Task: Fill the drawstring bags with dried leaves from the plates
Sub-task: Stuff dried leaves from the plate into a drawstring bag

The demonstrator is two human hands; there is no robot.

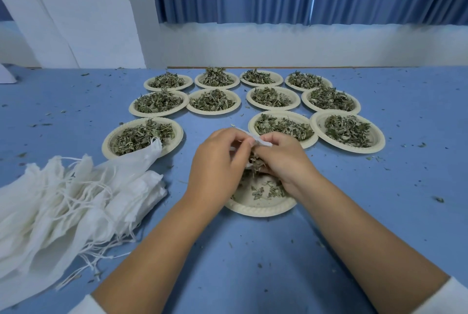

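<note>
Over a cream paper plate (260, 208) near the table's front, both hands meet. My left hand (217, 161) pinches the rim of a small white drawstring bag (260, 141), mostly hidden between my fingers. My right hand (281, 159) grips a clump of dried leaves (254, 163) at the bag's mouth. Only a few scattered leaves (268, 189) lie on this plate. A heap of white drawstring bags (76, 202) with loose strings lies at the left.
Several cream plates heaped with dried leaves (277, 97) stand in rows behind my hands; the nearest are at the left (111, 141) and right (377, 141). Leaf crumbs dot the blue table (379, 212). A white wall and blue curtains stand beyond the far edge.
</note>
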